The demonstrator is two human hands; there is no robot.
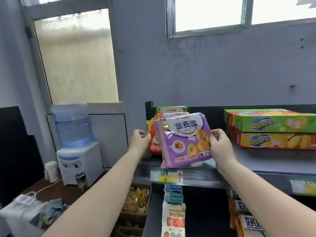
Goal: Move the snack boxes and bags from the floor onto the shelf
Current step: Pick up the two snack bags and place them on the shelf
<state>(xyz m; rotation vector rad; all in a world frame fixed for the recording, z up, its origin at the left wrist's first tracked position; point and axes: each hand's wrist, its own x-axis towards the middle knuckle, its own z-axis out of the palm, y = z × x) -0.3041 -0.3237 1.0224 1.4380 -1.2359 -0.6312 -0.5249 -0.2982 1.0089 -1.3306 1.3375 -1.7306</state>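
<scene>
From the head view, a purple snack bag (185, 140) stands upright at the front of the top shelf (256, 164), its lower edge just inside the shelf's front lip, above a yellow price tag (166, 176). The right hand (220, 147) pinches the bag's right edge between thumb and curled fingers. The left hand (139, 141) is at the bag's left side, fingers bent toward the orange bag (153, 141) directly behind; whether it grips or only touches cannot be told. Behind these, more bags of the same brand stand in a row back to the shelf's dark rear panel, close against the left upright post (149, 108). To the right, a bare stretch of shelf lies between the bags and the stacked Zecheese boxes (273, 130), a green box on a red one, which run out of frame at the right edge. Under the shelf lip, a strip of hanging snack packets (173, 212) drops down the middle, and a basket of small yellow packets (136, 200) sits lower left. Left of the shelf, well apart, a water dispenser (77, 147) stands on a dark tabletop (51, 190) beside a white cup (51, 171) and a small jar (81, 181).
</scene>
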